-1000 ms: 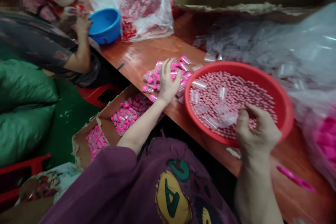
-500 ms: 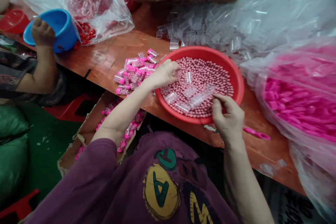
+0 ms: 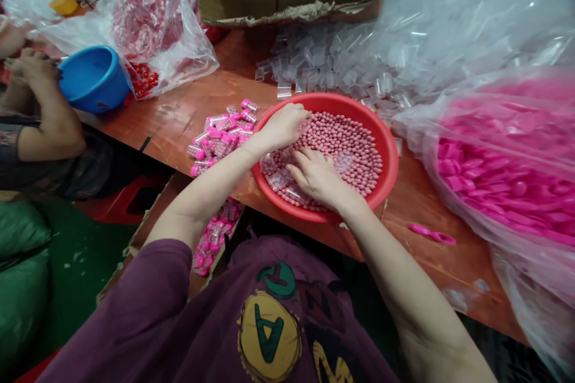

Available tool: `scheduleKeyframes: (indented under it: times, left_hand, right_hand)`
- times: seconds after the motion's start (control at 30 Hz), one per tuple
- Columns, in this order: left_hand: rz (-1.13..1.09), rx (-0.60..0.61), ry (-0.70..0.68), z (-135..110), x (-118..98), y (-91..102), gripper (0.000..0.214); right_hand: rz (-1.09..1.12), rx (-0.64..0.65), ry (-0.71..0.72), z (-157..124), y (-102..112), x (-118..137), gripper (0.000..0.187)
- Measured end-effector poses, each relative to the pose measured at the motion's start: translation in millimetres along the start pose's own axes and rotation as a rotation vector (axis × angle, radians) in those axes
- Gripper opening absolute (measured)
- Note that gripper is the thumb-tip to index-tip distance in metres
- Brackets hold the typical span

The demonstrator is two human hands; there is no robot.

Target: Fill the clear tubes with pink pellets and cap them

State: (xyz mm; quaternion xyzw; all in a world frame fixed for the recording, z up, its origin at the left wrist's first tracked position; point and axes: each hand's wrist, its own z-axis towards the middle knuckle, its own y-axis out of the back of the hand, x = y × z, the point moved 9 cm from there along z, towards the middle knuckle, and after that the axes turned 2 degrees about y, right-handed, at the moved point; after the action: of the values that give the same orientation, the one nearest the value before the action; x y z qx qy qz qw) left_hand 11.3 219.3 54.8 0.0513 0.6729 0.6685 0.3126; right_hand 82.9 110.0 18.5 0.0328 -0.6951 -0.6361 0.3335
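Over the pink beads (image 3: 353, 134), the right hand (image 3: 318, 176) holds its fingers apart, low among loose clear tubes (image 3: 296, 194); just beyond them the left hand (image 3: 285, 122) curls its fingers, and I cannot tell whether they pinch anything. Both hands are inside the red bowl (image 3: 390, 161), whose wall presumably stops the beads rolling away. Outside it, left of the left fingers, lies a pile of pink-capped tubes (image 3: 222, 134), probably set close for a short reach. Past the fingertips and far rim, more clear tubes heap up; well right, a plastic bag (image 3: 507, 266) seems to keep pink pieces (image 3: 507, 194) together.
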Motion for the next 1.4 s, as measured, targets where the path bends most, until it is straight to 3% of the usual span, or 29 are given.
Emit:
scheduleKeyframes:
  times: [0.1,0.23,0.33,0.4,0.47,0.53,0.63,0.73,0.8,0.9,1.0,1.1,1.2,1.3,1.4]
  left_hand:
    - [0.262,0.116,-0.038,15.3,-11.2,-18.1,0.049]
    - [0.305,0.211,-0.182,25.4,-42.3,-56.9,0.05]
    - [0.255,0.264,-0.215,31.6,-56.2,-85.1,0.05]
    - [0.21,0.289,-0.186,36.5,-55.0,-96.1,0.045]
    - [0.105,0.313,-0.148,38.9,-48.6,-98.9,0.037]
    - [-0.127,0.296,-0.119,37.6,-41.2,-89.8,0.028]
    - [-0.549,0.231,-0.089,28.9,-29.8,-62.1,0.036]
    - [-0.824,0.188,-0.088,14.0,-28.3,-36.0,0.066]
    - [-0.919,0.193,-0.028,0.4,-32.7,-29.2,0.081]
    - [-1.069,0.247,0.165,-27.3,-44.9,-38.5,0.067]
    - [-1.438,0.266,0.322,-53.7,-60.1,-54.4,0.036]
    - [-1.701,0.283,0.395,-71.9,-68.4,-64.2,0.028]
    - [-1.79,0.297,0.424,-86.3,-68.7,-64.2,0.036]
    - [-1.867,0.29,0.413,-95.9,-66.5,-60.4,0.043]
    - [-1.915,0.275,0.411,-101.3,-62.9,-60.2,0.027]
  right_hand:
    - [-0.009,-0.161,0.037,-32.5,15.4,-1.5,0.041]
    - [0.049,-0.503,0.055,-93.8,57.7,-27.5,0.028]
    - [0.033,-0.761,-0.134,-151.5,81.7,-80.2,0.024]
    - [0.021,-0.863,-0.338,-191.9,84.1,-127.0,0.027]
    - [0.033,-0.891,-0.533,-231.3,77.2,-172.4,0.031]
    - [0.018,-0.895,-0.701,-270.7,68.8,-206.2,0.031]
    - [0.002,-0.814,-0.827,-312.4,55.9,-229.0,0.03]
    - [-0.008,-0.638,-0.794,-319.6,39.7,-227.8,0.032]
    - [-0.046,-0.523,-0.747,-313.0,28.1,-223.1,0.035]
    - [-0.147,-0.44,-0.763,-306.5,18.6,-224.3,0.03]
    - [-0.17,-0.505,-0.831,-306.9,23.7,-234.8,0.013]
    - [-0.153,-0.595,-0.822,-304.7,34.6,-238.2,0.015]
    - [-0.126,-0.62,-0.822,-304.9,40.6,-231.6,0.029]
    - [-0.095,-0.647,-0.815,-306.2,42.6,-218.7,0.028]
    - [-0.009,-0.704,-0.789,-301.8,42.7,-208.5,0.025]
